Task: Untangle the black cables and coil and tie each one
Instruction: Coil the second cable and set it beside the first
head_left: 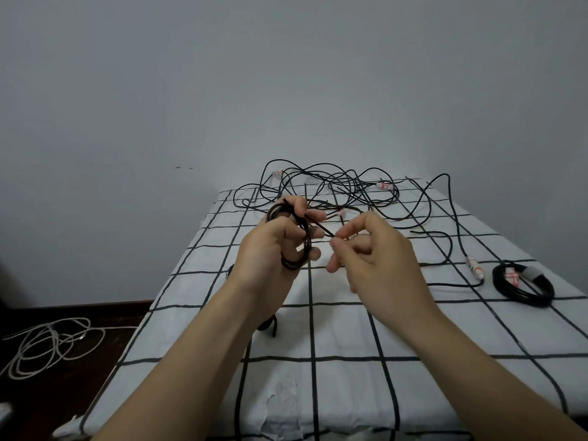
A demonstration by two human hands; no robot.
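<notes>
Left hand point(270, 246): fingers curled round a small coil of thin black cable point(288, 265), held up above the surface with several turns gathered. Right hand point(372, 256): thumb and forefinger pinch the coil's loose tail point(321, 229), which runs a short way from the left fingers to the right fingertips. The two hands are close together, not touching. Judgement: this cable is coiled and the step in hand is the tie-off with the tail; no tie is visible on it yet. Done: one thick bound coil of black cable point(525, 281), bearing white-and-red tags, lies flat near the right edge of the surface. Left to do: a loose tangle of black cables point(346, 186) spread across the far end, with tagged ends showing in it. One strand trails forward to a tagged connector point(474, 267) just beside the bound coil. The number of cables in the tangle cannot be told. A short dark piece point(270, 326) shows under the left forearm; what it is cannot be told. The surface carries a white cloth with black grid lines point(350, 329), and the near half below the hands offers bare cloth for setting a coil down. The left edge drops to a dark floor where a heap of white cord point(47, 345) lies. The far edge meets a plain grey wall point(286, 74), and some tangle loops rise past that edge, so a hard pull could probably drag them off.
</notes>
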